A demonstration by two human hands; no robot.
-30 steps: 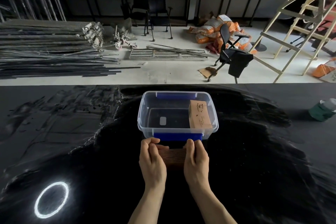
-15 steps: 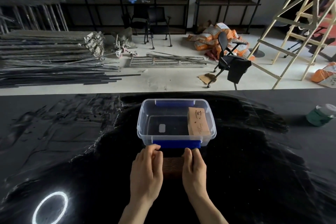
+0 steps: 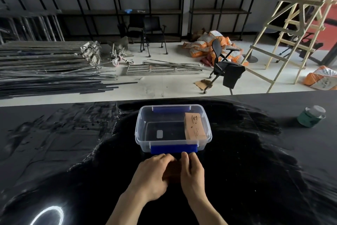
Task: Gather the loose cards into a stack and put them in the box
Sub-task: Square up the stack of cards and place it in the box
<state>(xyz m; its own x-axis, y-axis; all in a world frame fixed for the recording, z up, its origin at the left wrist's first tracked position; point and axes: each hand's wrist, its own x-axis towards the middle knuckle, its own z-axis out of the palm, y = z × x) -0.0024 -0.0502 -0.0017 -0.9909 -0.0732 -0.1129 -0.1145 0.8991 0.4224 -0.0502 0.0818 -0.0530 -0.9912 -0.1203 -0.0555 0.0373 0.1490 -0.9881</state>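
A stack of brown cards (image 3: 174, 171) lies on the black table just in front of the clear plastic box (image 3: 142, 142) with blue latches. My left hand (image 3: 155, 175) and my right hand (image 3: 192, 171) press against the stack from either side, fingers curled over it, so only a narrow strip of cards shows between them. A tan cardboard card case (image 3: 194, 126) stands inside the box at its right side. A small white label shows on the box floor.
A green jar with a clear lid (image 3: 311, 116) stands on the table at far right. A ring light reflects on the table at lower left (image 3: 47, 215). Beyond the table's far edge are metal bars, chairs and a wooden ladder.
Both hands have closed in toward each other, squeezing the cards into a narrower stack. The visible strip of cards has shrunk. The view has tilted up slightly.
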